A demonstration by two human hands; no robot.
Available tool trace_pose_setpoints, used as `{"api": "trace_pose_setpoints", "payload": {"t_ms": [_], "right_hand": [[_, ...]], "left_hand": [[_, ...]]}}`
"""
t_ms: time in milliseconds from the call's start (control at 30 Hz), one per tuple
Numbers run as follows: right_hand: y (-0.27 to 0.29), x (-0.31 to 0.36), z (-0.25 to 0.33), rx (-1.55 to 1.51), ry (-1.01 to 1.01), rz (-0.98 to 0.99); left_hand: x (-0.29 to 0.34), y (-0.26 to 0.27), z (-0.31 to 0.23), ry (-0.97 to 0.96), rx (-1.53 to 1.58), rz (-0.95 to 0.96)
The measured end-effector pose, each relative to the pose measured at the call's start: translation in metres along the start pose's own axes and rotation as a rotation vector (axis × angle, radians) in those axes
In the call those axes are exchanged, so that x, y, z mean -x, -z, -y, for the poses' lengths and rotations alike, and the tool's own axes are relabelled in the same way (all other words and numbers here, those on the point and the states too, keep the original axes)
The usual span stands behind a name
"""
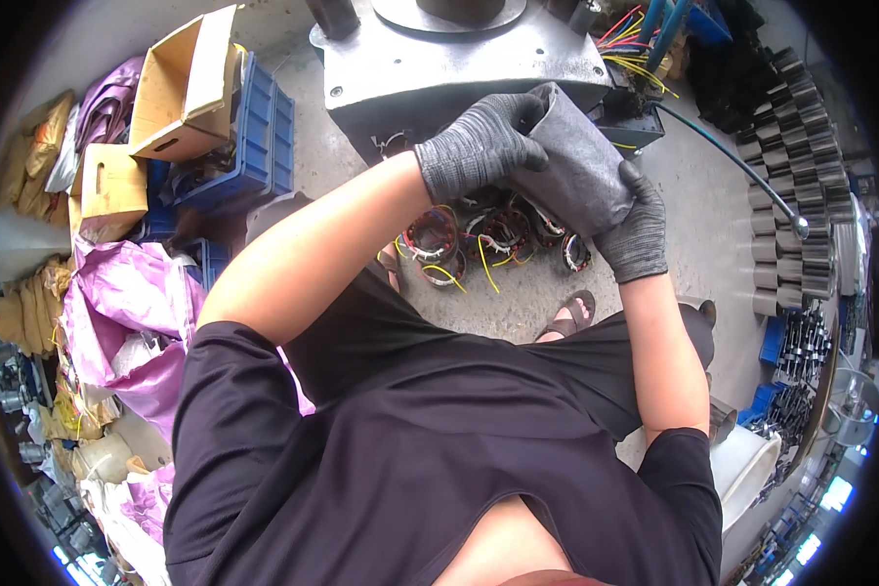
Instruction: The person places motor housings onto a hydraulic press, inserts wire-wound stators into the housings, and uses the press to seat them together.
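Between my two gloved hands a grey metal tube (pixel 576 161) with a dull, mottled surface is held up at a slant. My left hand (pixel 483 142), in a dark grey knit glove, grips its upper left end, with the thumb along the side. At the lower right end, my right hand (pixel 637 231) closes round the edge, thumb on top. What is inside the tube cannot be seen. Below it, several wound stators (pixel 430 234) with red, white and yellow leads stand near the floor.
Ahead stands a machine with a thick metal plate (pixel 439 68). Coloured wires (pixel 640 54) hang at its right. Stacked metal cylinders (pixel 801 166) line the right side. At left are a cardboard box (pixel 181 98), a blue crate (pixel 254 137) and a purple sack (pixel 132 303).
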State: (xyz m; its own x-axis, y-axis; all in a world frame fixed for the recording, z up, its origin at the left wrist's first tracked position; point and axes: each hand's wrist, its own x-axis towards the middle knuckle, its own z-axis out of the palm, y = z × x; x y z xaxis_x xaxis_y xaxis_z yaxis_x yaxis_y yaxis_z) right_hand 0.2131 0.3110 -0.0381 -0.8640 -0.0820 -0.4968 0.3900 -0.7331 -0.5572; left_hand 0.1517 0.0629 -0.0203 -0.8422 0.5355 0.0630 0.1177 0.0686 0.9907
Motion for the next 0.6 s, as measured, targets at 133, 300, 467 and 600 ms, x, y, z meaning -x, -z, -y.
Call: {"api": "trace_pose_setpoints", "payload": {"t_ms": [133,300,467,600], "right_hand": [[0.019,0.015,-0.006,0.025,0.076,0.023],[0.02,0.015,-0.001,0.059,0.148,0.029],[0.021,0.014,0.002,-0.013,0.145,0.109],[0.017,0.018,0.017,-0.02,0.192,0.136]], "left_hand": [[-0.016,-0.018,-0.003,0.625,0.612,-0.327],[-0.016,-0.023,-0.01,0.458,1.087,-0.052],[-0.01,-0.017,-0.033,0.405,0.991,-0.131],[-0.006,-0.009,-0.044,0.28,0.709,0.048]]}}
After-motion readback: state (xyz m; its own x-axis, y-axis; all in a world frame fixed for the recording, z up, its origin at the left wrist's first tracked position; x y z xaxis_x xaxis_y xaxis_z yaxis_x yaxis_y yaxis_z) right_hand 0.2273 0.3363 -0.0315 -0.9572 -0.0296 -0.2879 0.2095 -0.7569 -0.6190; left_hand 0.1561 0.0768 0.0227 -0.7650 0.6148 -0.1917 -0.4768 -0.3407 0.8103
